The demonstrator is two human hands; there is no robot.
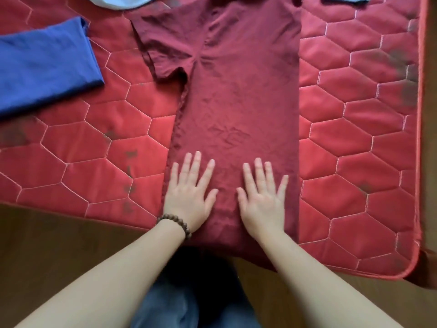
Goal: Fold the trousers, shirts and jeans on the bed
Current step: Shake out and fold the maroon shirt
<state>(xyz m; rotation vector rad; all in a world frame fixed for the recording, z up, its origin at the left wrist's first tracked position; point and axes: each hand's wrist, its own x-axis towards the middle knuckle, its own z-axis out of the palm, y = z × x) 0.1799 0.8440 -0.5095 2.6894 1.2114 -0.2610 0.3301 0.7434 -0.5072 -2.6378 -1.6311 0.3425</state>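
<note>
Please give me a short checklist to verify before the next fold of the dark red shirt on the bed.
1. Both hands flat on the maroon shirt: left hand, right hand: ok.
2. Right side folded in, edge straight: ok.
3. Left sleeve folded in: not ok, it sticks out.
4. Fabric smooth: not ok, wrinkles at middle.
5. Blue garment apart from shirt: ok.
6. Collar flat: cannot tell, out of view.

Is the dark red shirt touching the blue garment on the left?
Apart. The head view shows a strip of bare red quilt between the shirt sleeve and the blue garment.
</note>
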